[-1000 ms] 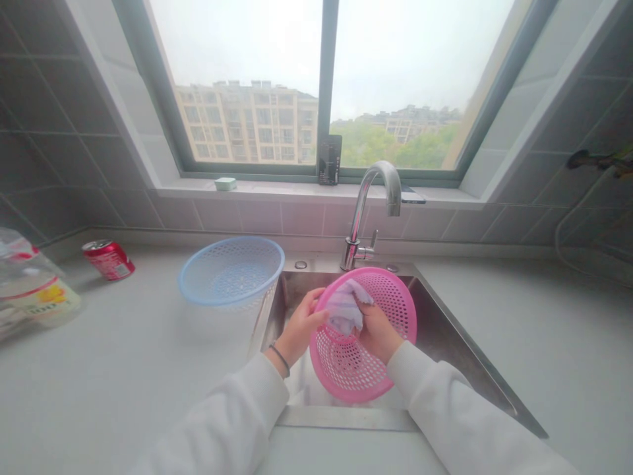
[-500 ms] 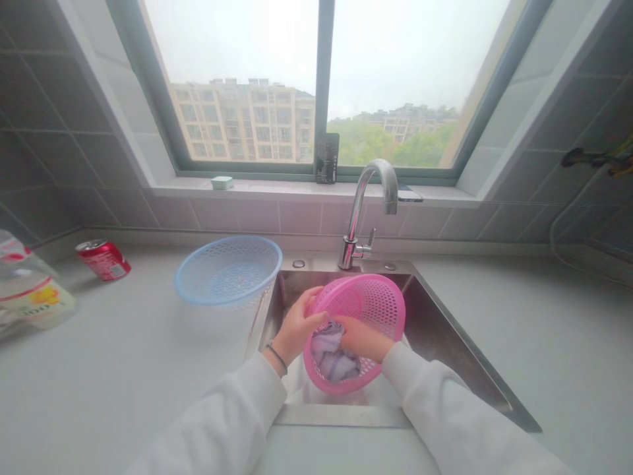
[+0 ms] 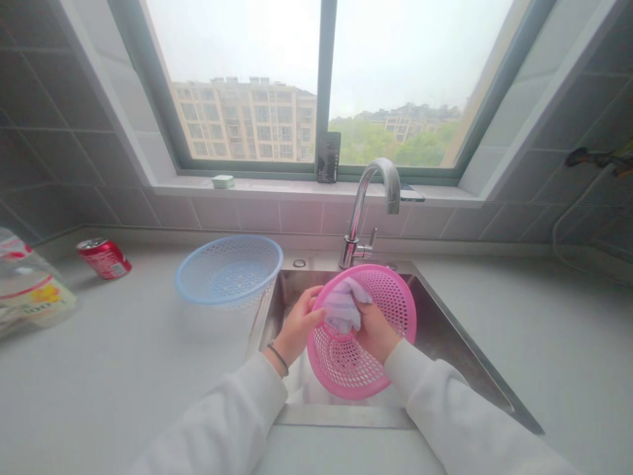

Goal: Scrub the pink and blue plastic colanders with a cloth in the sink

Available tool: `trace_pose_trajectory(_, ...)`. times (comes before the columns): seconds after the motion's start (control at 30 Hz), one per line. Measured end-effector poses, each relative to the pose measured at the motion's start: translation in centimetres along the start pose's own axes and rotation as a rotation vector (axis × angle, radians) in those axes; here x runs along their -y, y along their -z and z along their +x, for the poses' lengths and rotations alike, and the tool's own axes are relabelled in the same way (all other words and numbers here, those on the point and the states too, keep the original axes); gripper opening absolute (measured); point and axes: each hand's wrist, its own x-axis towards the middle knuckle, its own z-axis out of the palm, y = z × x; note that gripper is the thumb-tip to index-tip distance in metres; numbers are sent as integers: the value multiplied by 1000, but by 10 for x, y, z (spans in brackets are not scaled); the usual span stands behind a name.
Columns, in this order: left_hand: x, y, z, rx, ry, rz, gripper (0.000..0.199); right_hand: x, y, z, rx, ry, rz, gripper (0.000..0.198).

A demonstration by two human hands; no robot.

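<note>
Over the steel sink (image 3: pixel 445 349) a pink plastic basket (image 3: pixel 346 369) with many holes is tilted so its inside faces me. My left hand (image 3: pixel 299 323) is closed on its left rim, thumb on the inner side. Inside the basket, my right hand (image 3: pixel 378 333) grips a crumpled pale cloth (image 3: pixel 341 305) with light purple stripes, pressed against the upper left of the inner wall. Part of the right fingers is hidden behind the cloth.
A blue basket (image 3: pixel 188 288) stands on the counter left of the sink. Farther left are a red can (image 3: pixel 105 258) and a clear plastic bottle (image 3: pixel 30 290). A chrome faucet (image 3: pixel 359 198) rises behind the sink. On the sill sit a green box (image 3: pixel 223 181) and a dark upright object (image 3: pixel 328 157).
My right hand has moved the cloth from the lower part of the basket to its upper left. The basket has turned to face me more, and my left hand stays at its rim.
</note>
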Motion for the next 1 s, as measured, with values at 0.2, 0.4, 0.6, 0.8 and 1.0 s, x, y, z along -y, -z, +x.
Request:
trace_pose_trajectory(0.2, 6, 7, -2, -22, 28, 58, 69, 4, -10, -18, 276, -159, -641, 31)
trace_pose_trajectory(0.4, 11, 7, -2, 44, -32, 180, 69, -2, 3, -14, 369, -119, -1028, 37)
trace_pose_trajectory(0.6, 9, 8, 1, 3, -16, 103, 73, -2, -6, -8, 88, -64, -384, 39)
trace_pose_trajectory(0.8, 5, 3, 1, 39, -5, 17, 69, 2, -5, -2, -94, 69, -9, 45)
trace_pose_trajectory(1.0, 2, 3, -1, 6, 18, 26, 69, 6, -8, -10, 92, -39, -301, 44)
